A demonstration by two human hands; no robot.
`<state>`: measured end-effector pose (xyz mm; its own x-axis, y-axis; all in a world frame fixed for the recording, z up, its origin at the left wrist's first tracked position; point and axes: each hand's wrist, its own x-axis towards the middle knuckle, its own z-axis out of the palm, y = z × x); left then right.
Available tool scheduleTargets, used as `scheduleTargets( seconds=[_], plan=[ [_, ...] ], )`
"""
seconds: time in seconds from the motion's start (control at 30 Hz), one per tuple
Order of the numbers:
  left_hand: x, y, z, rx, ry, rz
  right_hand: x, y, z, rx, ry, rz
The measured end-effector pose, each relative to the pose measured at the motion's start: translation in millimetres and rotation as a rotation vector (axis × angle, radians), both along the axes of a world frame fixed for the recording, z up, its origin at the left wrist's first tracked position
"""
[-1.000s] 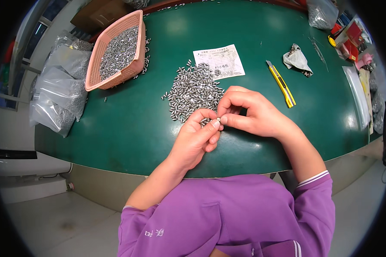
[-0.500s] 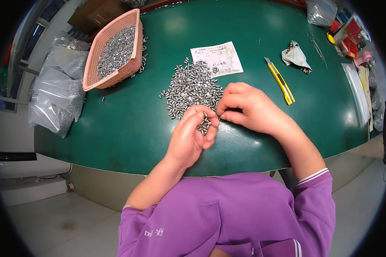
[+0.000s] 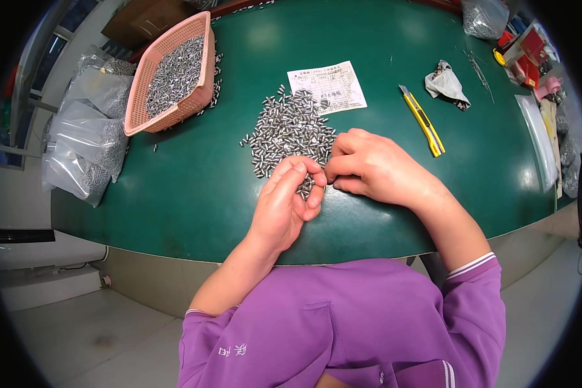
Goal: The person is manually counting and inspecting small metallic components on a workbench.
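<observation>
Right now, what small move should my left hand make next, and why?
Perhaps curl your left hand slightly tighter: small metal pieces show loose within its cupped fingers, and a pile of similar pieces lies just beyond, so any that slipped out might mix in.

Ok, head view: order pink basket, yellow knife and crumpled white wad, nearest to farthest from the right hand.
1. Yellow knife: right of the right hand
2. Crumpled white wad: farther right, past the knife
3. Pink basket: far left
</observation>
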<state>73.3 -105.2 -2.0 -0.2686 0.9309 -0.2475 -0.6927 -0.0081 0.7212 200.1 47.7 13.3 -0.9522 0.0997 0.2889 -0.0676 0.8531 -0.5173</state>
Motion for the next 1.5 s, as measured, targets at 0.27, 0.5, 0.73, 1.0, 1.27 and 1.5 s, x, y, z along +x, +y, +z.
scheduleTargets(
  seconds=[0.27,0.5,0.73,1.0,1.27,1.5],
  plan=[
    [0,1,-2,-0.006,-0.013,-0.007,-2,0,-5,-0.062,0.016,-0.040],
    [3,1,0,-0.019,-0.003,-0.077,-3,-3,6,-0.721,-0.002,-0.050],
    [3,1,0,-0.020,0.000,-0.093,-4,-6,4,-0.816,-0.028,-0.034],
    [1,1,-1,0.039,0.009,-0.094,-5,1,3,-0.488,0.062,-0.198],
    [-2,0,-4,0.068,-0.035,-0.045,-3,-1,-6,-0.116,0.026,-0.159],
    [-1,0,-3,0.027,-0.040,-0.030,-4,-1,-10,0.024,0.034,-0.182]
  ],
)
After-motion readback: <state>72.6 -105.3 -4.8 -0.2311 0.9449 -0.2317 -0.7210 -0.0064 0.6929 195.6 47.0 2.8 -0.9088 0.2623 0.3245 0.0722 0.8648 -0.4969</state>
